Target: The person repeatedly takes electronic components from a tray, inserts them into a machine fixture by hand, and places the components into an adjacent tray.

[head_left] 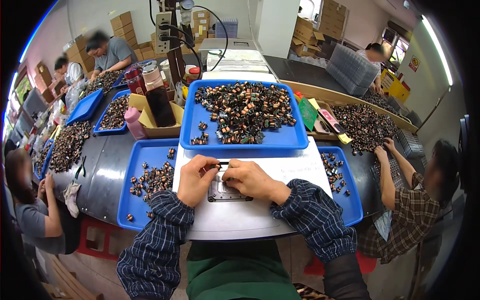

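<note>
Between the two hands, just above a small grey metal fixture [227,192], sits a small dark coil part [221,163], pinched from both sides. The left hand [194,179] has its fingers curled narrow, thumb and forefinger closed on the part's left end; the right hand [248,177] closes its fingertips on the right end, so both hands hold the same piece. The fixture lies on a white sheet [290,172] spread over a pale grey board [240,220] at the near edge of the dark tabletop [102,170], and the right hand's heel rests over the fixture's upper right corner. Both forearms wear dark plaid sleeves [160,235].

Left of the board, a blue tray [131,212] holds a loose scatter of copper-wound coils [152,180]. Right of it, another blue tray [350,205] carries a smaller scatter. Directly beyond the sheet, a larger blue tray [200,135] is heaped with many more coils. To its left stand a tan cardboard box [150,122], a pink bottle [134,122] and a dark bottle [160,102].

Farther left, more blue trays and piles of coils cover the tabletop. A person in a plaid shirt [400,210] sits at the right, hands on another pile, and other people work at the left and far side.
</note>
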